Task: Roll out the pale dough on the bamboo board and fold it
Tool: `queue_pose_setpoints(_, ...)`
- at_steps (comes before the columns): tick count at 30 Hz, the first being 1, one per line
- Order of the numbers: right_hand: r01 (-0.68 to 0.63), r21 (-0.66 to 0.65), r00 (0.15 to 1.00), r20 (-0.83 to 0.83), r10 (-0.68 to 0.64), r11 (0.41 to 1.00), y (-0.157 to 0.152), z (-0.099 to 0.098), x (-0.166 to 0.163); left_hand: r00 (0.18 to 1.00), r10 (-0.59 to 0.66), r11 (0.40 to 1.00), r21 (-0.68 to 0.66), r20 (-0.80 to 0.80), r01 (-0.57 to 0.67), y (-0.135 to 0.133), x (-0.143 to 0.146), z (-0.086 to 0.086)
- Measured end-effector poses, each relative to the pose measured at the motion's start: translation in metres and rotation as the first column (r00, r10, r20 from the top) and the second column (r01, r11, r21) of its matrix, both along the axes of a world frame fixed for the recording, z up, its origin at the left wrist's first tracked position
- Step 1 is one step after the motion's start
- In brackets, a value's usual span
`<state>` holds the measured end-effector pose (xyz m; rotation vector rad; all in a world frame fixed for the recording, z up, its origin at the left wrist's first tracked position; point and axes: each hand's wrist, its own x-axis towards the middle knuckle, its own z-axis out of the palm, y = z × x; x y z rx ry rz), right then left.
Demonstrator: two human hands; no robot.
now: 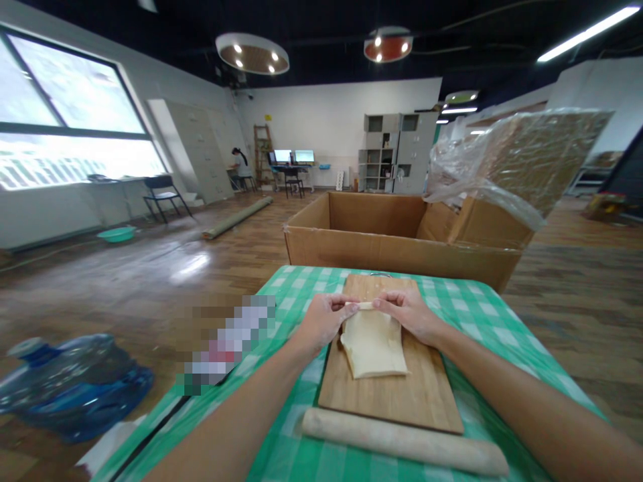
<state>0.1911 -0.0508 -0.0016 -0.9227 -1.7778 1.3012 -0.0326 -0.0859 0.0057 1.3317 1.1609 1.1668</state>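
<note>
A flat sheet of pale dough [374, 345] lies on a wooden cutting board [386, 402], its far edge folded over into a narrow roll. My left hand [326, 320] pinches the left end of that fold between thumb and fingers. At the right end, my right hand [404, 313] grips the same edge in a similar pinch. The sheet's near end lies flat, with a ragged left side. Across the board's near side rests a wooden rolling pin [402, 440], touched by neither hand.
A green checked cloth [462, 308] covers the table. Beyond it stands a large open cardboard box [362, 244] with plastic wrap at its right. A blurred-out object [234, 341] lies at the table's left edge, near a blue water jug [75, 381] on the floor. A person [241, 167] sits far back.
</note>
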Motion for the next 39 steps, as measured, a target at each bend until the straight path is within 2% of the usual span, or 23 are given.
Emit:
queue_pose_setpoints(3, 0.014, 0.095, 0.994, 0.104, -0.024, 0.995, 0.0, 0.001, 0.001, 0.999, -0.008, 1.0, -0.021, 0.036, 0.009, -0.001, 0.002, -0.001)
queue_pose_setpoints(8, 0.074, 0.079, 0.992, 0.097, -0.081, 0.994, -0.003, 0.004, 0.0, 0.962, -0.101, 0.981, -0.138, 0.253, 0.139, -0.003, 0.005, 0.004)
queue_pose_setpoints(10, 0.081, 0.095, 0.992, 0.091, -0.09, 0.992, -0.004, 0.005, -0.001, 0.951, -0.125, 0.972, -0.156, 0.281, 0.174, -0.002, 0.005, 0.005)
queue_pose_setpoints(15, 0.102, 0.097, 0.992, 0.066, -0.109, 0.99, -0.004, 0.006, -0.002, 0.967, -0.07, 0.983, -0.146, 0.246, 0.108, 0.0, 0.005, 0.0)
queue_pose_setpoints(18, 0.106, 0.019, 0.994, 0.004, -0.107, 0.994, -0.002, 0.003, -0.002, 0.966, -0.051, 0.988, -0.127, 0.253, 0.085, 0.001, 0.006, -0.002)
queue_pose_setpoints(23, -0.01, -0.123, 0.992, -0.129, -0.006, 0.992, 0.001, -0.001, 0.001, 0.97, -0.021, 0.994, -0.103, 0.242, 0.047, 0.002, 0.004, 0.0)
queue_pose_setpoints(27, 0.002, -0.032, 0.999, -0.038, -0.003, 0.999, 0.002, -0.001, 0.004, 0.968, 0.008, 0.992, -0.121, 0.25, 0.023, 0.002, 0.003, 0.004)
queue_pose_setpoints(29, 0.001, 0.034, 1.0, 0.023, -0.002, 0.999, 0.001, 0.002, 0.004, 0.979, -0.001, 0.993, -0.118, 0.203, 0.025, 0.0, 0.003, 0.006)
queue_pose_setpoints(32, 0.001, 0.111, 0.996, 0.083, -0.011, 0.994, -0.002, 0.007, 0.002, 0.999, -0.008, 0.997, -0.078, 0.04, 0.011, -0.003, 0.003, 0.008)
queue_pose_setpoints(36, -0.039, 0.111, 0.995, 0.093, 0.029, 0.993, -0.005, 0.008, -0.001, 0.987, 0.013, 1.0, 0.012, -0.16, -0.011, -0.007, 0.006, 0.009)
queue_pose_setpoints(39, -0.059, 0.13, 0.99, 0.136, 0.041, 0.99, -0.004, 0.005, -0.001, 0.971, 0.029, 0.996, 0.087, -0.236, -0.009, -0.01, 0.009, 0.009)
